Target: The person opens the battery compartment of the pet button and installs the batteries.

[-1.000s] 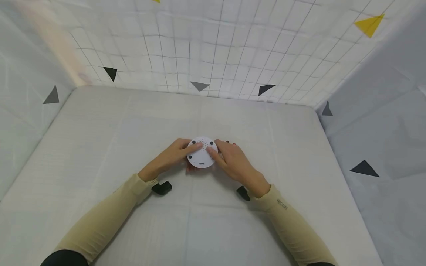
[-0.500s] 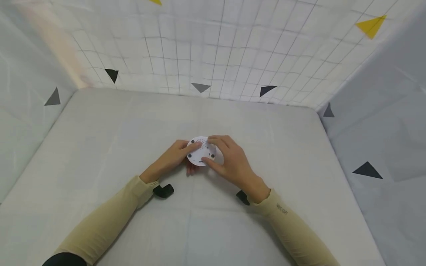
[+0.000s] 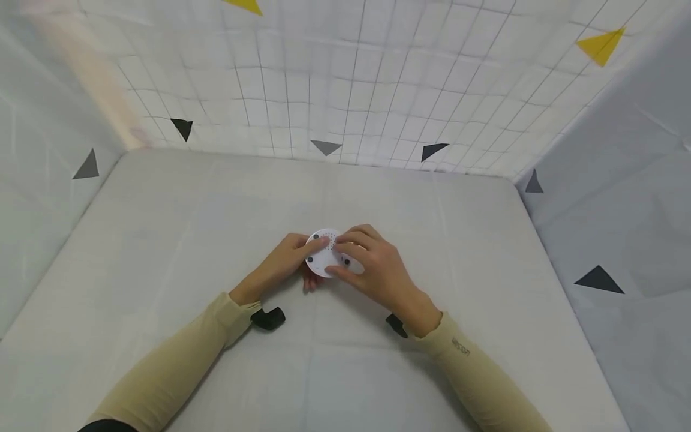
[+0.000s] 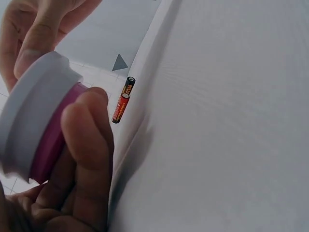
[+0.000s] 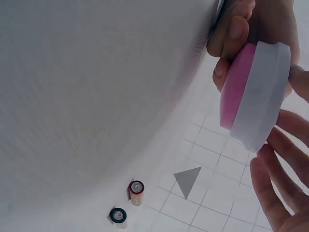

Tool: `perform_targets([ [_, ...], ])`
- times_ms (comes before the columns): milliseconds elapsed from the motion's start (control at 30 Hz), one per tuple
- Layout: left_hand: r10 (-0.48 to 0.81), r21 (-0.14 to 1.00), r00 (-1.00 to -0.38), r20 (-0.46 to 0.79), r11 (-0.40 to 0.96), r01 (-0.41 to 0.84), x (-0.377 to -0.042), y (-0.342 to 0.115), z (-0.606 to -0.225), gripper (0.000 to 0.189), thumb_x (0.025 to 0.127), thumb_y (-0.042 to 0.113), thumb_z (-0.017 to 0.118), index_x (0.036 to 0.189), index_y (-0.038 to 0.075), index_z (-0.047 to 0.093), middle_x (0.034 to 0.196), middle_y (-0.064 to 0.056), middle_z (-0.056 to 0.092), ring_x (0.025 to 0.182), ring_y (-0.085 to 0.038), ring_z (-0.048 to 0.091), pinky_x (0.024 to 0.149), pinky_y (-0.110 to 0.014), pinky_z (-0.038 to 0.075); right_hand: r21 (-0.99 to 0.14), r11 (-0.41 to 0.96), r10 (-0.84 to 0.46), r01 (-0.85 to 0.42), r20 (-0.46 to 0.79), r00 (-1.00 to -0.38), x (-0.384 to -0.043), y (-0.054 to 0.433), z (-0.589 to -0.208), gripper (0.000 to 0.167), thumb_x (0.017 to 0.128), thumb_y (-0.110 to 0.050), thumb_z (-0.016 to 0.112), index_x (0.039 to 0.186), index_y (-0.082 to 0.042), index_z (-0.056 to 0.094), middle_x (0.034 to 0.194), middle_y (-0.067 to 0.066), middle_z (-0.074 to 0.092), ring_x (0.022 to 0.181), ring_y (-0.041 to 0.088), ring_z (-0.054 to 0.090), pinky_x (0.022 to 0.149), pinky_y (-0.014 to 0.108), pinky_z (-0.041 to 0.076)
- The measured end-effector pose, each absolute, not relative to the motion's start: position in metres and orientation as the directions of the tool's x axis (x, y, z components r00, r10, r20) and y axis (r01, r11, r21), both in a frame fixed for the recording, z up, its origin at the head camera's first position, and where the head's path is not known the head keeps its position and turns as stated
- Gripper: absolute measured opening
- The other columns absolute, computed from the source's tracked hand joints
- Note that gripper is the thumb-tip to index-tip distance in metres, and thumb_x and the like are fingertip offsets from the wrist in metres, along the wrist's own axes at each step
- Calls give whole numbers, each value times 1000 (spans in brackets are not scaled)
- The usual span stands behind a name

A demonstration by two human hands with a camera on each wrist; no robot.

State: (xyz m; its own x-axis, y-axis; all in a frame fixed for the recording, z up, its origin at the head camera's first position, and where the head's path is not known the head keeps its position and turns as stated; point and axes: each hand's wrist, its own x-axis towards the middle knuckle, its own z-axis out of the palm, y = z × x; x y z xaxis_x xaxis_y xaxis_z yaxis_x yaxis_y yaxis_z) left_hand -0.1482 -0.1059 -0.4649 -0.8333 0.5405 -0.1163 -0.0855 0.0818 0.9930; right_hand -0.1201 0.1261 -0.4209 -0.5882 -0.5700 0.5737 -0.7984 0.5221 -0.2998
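First, beige sleeves (image 3: 173, 360), black wrist pieces (image 3: 268, 319) at cuffs. Left hand (image 3: 286, 257) grips round white-and-pink device (image 3: 320, 260), thumb on perforated white face, fingers under pink side. Right hand (image 3: 380, 267) loosely bent, thumb and fingers spread, tips at same face. Device between both hands, above counter (image 3: 345, 384). Beyond hands, on counter: red battery (image 5: 136, 194), dark-ended battery (image 5: 118, 216). Farther: gridded wall (image 3: 378, 90), grey triangle (image 3: 326, 147).

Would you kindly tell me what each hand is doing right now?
Left hand: holding the pink-and-white device.
Right hand: touching it; whether it pinches cannot be told.
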Motion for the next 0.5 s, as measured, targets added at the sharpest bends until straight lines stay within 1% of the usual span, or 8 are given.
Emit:
perform_targets([
  [233, 542, 990, -829, -138, 84, -110, -144, -106, -468, 50, 111, 40, 53, 96, -3, 71, 70, -20, 73, 51, -23, 68, 47, -34, 58, -291, 511, -587, -809, 569, -576, -116, 125, -422, 31, 84, -26, 92, 106, -9, 79, 112, 5, 76, 111, 23, 66, 93, 36, 62],
  [367, 536, 991, -833, -135, 87, -105, -146, -107, -466, 51, 110, 43, 54, 96, -3, 71, 70, -21, 73, 50, -24, 67, 47, -34, 57, -263, 506, -604, -822, 572, -555, -118, 124, -419, 32, 83, -26, 93, 106, -9, 79, 112, 5, 76, 111, 23, 66, 92, 36, 62],
  [500, 527, 991, -839, -135, 91, -102, -147, -109, -464, 51, 109, 45, 56, 97, -3, 70, 70, -20, 73, 50, -24, 67, 47, -34, 57, -220, 511, -627, -831, 566, -535, -120, 122, -416, 31, 84, -27, 92, 106, -9, 79, 111, 5, 76, 110, 23, 67, 89, 35, 63],
])
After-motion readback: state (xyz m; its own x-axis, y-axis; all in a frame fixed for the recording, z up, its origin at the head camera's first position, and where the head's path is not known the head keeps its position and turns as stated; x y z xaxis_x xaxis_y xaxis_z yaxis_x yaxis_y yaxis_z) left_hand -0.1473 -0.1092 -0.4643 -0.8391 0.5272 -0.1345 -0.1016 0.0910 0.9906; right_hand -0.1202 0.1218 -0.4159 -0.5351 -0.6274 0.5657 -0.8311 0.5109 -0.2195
